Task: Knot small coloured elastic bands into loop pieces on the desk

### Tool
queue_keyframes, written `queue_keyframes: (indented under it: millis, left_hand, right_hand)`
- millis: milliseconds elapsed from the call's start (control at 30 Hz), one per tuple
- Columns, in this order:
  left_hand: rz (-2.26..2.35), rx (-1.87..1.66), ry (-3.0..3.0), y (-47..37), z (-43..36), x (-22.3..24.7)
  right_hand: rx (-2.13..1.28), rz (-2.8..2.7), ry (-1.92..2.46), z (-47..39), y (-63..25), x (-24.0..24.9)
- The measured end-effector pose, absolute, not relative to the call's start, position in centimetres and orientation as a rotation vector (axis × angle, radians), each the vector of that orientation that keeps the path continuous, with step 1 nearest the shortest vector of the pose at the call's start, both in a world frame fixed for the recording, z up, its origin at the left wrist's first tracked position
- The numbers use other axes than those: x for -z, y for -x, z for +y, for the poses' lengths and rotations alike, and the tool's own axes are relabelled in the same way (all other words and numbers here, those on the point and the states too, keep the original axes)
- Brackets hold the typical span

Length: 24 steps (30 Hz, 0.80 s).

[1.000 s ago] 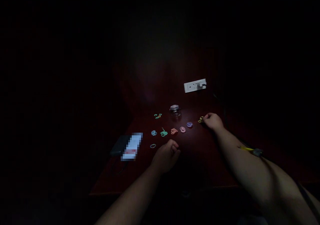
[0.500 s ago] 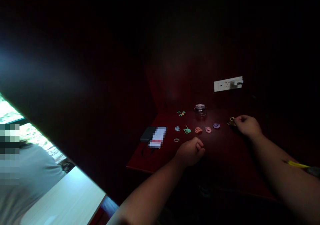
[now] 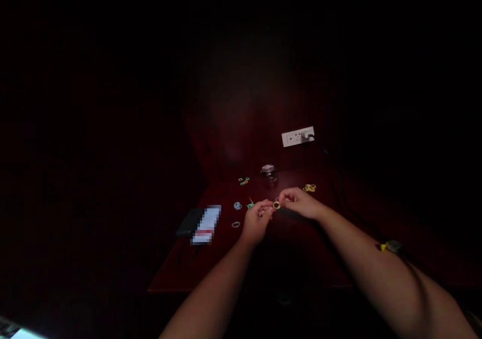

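A small yellow hair tie (image 3: 276,209) is stretched between my two hands. My left hand (image 3: 258,221) pinches its left side with the fingertips, and my right hand (image 3: 299,203) grips its right side. Behind my right hand lies a loose pile of yellow hair ties (image 3: 310,188). Just beyond my left hand is a green bunch (image 3: 250,206), partly covered by the fingers. A light blue bunch (image 3: 237,206) lies further left, with a single multicoloured ring (image 3: 235,227) nearer to me. My hands mostly hide the orange, pink and purple bunches.
A clear lidded jar (image 3: 269,178) stands at the back of the dark red table (image 3: 169,278). Several small rings (image 3: 246,182) lie left of it. At the left are a black flat object (image 3: 188,222) and a pixelated pale item (image 3: 206,226). A wall socket (image 3: 289,138) holds a plug.
My right hand has come left from the yellow pile with one hair tie, and my left hand has met it. The view has swung right; the person at the left is out of sight.
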<state>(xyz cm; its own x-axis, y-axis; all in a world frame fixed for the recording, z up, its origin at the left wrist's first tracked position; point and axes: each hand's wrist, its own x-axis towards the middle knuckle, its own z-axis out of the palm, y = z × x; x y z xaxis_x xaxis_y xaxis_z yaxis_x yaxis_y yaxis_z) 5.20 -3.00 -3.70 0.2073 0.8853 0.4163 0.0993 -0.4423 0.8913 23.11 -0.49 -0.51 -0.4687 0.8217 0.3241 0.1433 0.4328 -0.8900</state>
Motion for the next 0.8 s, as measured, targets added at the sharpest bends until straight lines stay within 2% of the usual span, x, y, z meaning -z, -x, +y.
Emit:
queue_keyframes:
  millis: [267,800]
  left_hand:
    - [0.901,-1.299,-1.640,-5.2,-2.9,3.2]
    - [0.991,-1.200,-1.756,-5.1,-3.3,3.6]
  right_hand:
    - [-1.269,-1.814,0.731,-1.6,-21.5,-0.1]
    - [-1.137,-1.824,0.815,-0.2,-22.2,1.3]
